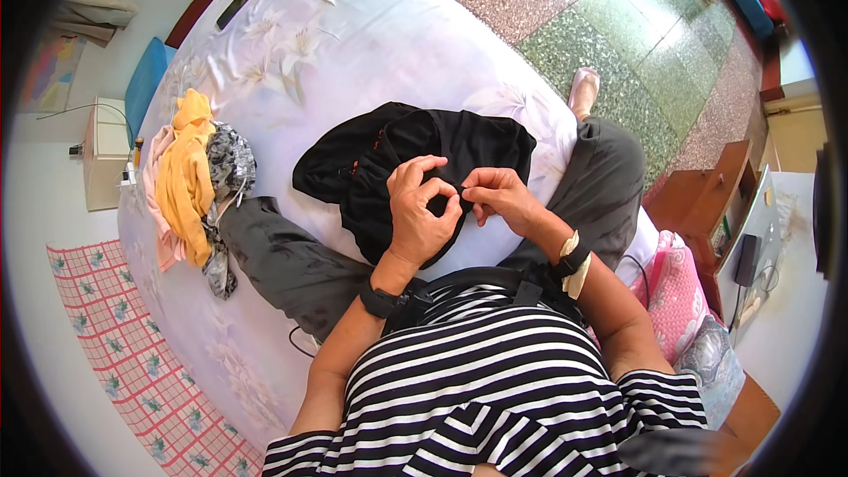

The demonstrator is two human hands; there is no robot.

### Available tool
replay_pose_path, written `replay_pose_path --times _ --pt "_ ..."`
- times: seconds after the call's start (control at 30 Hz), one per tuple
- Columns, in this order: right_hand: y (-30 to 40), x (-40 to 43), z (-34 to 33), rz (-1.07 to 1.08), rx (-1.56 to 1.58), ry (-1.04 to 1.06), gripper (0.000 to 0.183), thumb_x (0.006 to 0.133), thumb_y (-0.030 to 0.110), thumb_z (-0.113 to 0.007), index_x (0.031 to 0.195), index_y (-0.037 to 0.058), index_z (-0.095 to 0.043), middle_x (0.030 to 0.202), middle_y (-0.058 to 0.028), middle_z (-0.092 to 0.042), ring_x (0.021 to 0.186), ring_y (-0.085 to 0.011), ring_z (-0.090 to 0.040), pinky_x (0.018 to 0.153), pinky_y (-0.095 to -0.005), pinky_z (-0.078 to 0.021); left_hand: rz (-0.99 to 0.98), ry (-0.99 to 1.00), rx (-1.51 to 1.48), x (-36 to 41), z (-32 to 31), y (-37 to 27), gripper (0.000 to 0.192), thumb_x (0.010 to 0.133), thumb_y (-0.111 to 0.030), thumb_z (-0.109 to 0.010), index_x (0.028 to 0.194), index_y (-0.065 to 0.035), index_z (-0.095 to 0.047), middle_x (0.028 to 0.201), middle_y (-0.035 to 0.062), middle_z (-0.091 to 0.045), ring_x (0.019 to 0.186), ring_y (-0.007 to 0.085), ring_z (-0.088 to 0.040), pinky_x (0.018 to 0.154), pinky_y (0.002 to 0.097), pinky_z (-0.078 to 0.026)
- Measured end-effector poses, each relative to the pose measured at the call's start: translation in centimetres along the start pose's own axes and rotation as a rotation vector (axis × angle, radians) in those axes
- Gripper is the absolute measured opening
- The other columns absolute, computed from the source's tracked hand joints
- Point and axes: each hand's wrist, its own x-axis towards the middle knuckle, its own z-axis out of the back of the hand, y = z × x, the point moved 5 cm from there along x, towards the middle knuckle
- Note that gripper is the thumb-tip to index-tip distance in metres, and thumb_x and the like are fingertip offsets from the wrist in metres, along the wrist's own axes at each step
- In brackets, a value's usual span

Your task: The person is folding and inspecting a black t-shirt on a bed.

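A black cloth garment [397, 146] with small red marks lies bunched on the bed before me, between my spread legs. Over its near part is my left hand [424, 212], thumb and index fingertip pinched together in a ring. My right hand [500, 199] is just to the right, its thumb and index finger also pinched, almost touching the left fingertips. Something tiny and dark shows between the two pinches; it is too small to make out. Whether the left fingers grip it too, I cannot tell.
Yellow cloth [189, 185] and patterned grey cloth [232, 159] lie piled at the left. A dark phone-like object [234, 8] rests at the bed's far left. A pink pillow [676, 285] and an open brown wooden drawer or cabinet [695, 202] stand at the right.
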Motion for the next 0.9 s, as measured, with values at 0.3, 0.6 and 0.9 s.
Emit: replay_pose_path --times 0.3,0.6,0.9 --pt "0.3 -0.2 -0.1 0.002 -0.034 0.079 0.004 0.089 0.005 -0.061 0.086 0.0026 -0.063 0.071 0.0012 -0.058 0.057 -0.0075 -0.058 0.054 -0.0228 -0.0504 0.587 -0.136 -1.016 -2.4 -1.4 5.9 0.007 0.086 -0.003 -0.060 0.079 -0.0034 -0.063 0.107 0.0056 -0.064 0.090 0.0072 -0.054 0.082 0.0233 -0.043" --pt "1.2 -0.5 3.1 0.017 -0.619 -0.032 0.016 0.085 0.006 -0.063 0.098 -0.0044 -0.062 0.082 -0.0105 -0.067 0.059 -0.0143 -0.064 0.046 -0.0275 -0.0508 0.399 -0.247 -0.303 -1.7 4.8 10.9 0.005 0.086 -0.006 -0.066 0.086 -0.0010 -0.064 0.085 0.0037 -0.064 0.078 0.0109 -0.059 0.072 0.0263 -0.047" --pt "5.9 3.2 6.9 0.425 -1.124 -0.467 0.023 0.076 0.008 -0.069 0.099 0.0035 -0.064 0.099 -0.0146 -0.062 0.078 -0.0292 -0.065 0.074 -0.0393 -0.0502 0.140 -0.093 0.309 -2.3 3.5 9.2 0.024 0.069 -0.003 -0.073 0.090 -0.0060 -0.062 0.097 0.0093 -0.061 0.097 0.0301 -0.059 0.089 0.0406 -0.045"
